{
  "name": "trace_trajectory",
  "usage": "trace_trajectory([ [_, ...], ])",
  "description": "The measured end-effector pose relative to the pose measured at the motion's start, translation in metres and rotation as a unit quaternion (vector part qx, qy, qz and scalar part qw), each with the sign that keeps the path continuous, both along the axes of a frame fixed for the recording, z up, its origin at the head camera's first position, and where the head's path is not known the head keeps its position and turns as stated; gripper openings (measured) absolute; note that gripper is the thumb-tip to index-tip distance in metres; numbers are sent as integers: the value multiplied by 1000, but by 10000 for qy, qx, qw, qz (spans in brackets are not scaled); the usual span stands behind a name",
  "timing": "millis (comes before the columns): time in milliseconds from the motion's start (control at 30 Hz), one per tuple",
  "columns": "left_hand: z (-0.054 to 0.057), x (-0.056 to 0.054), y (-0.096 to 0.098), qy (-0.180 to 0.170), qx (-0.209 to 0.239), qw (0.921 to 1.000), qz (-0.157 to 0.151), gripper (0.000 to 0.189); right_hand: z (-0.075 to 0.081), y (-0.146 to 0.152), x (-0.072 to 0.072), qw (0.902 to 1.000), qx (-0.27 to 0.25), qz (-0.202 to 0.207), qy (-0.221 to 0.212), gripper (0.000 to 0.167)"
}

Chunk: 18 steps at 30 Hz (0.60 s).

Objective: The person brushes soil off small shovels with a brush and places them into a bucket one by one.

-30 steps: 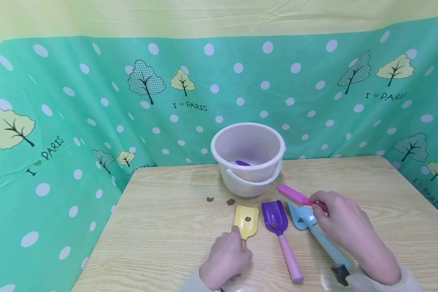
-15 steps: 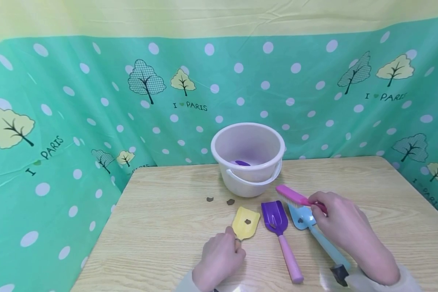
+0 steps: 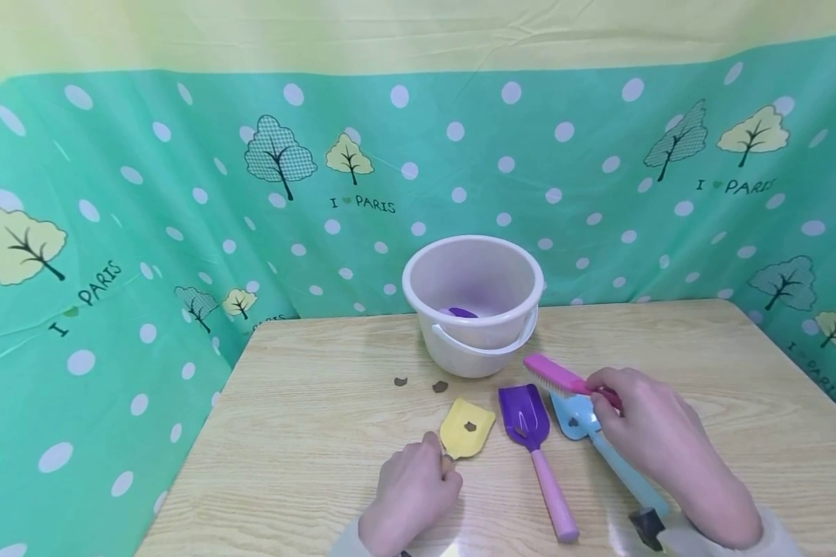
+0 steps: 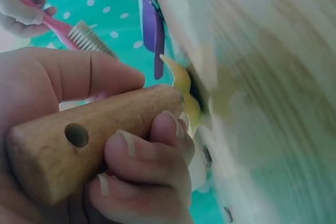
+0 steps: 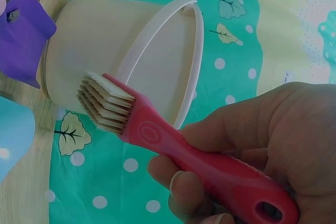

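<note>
My left hand (image 3: 418, 483) grips the wooden handle (image 4: 105, 135) of a small yellow shovel (image 3: 467, 428), whose scoop carries a dark brown bit (image 3: 470, 426). In my right hand (image 3: 651, 433) is a pink brush (image 3: 557, 374), pinched by its handle, bristles downward, above a light blue shovel (image 3: 620, 460). Between the hands a purple shovel (image 3: 525, 414) with a pink handle lies on the table, a brown bit in its scoop. The blue scoop bears one too. In the right wrist view the brush bristles (image 5: 105, 100) show in front of the bucket.
A white bucket (image 3: 474, 340) with its handle hanging down stands at the back, a purple thing (image 3: 463, 312) inside. Two dark bits (image 3: 440, 386) lie on the wooden table (image 3: 306, 433) in front of it. A green patterned curtain (image 3: 362, 255) hangs behind.
My left hand has drawn the yellow shovel slightly left and toward me, turning its scoop rightward, with the bit still in it. The right hand and brush have barely moved.
</note>
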<state>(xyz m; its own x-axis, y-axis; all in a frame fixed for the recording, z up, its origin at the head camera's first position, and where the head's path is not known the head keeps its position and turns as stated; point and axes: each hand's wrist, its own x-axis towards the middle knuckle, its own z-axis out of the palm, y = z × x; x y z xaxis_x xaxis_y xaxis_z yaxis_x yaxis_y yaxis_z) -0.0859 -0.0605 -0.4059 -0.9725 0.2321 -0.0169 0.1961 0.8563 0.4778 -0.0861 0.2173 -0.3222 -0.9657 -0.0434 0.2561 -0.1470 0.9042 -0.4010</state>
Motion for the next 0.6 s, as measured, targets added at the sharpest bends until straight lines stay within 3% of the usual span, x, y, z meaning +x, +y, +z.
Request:
trace_trajectory([
  [233,8,1,-5,-181,62,9997,-124,11,-1,-8,2,9995,63,147,263,16],
  [600,25,4,-17,-20,214,9996,-179,11,-10,-26,7,9930,191,802,841,20],
])
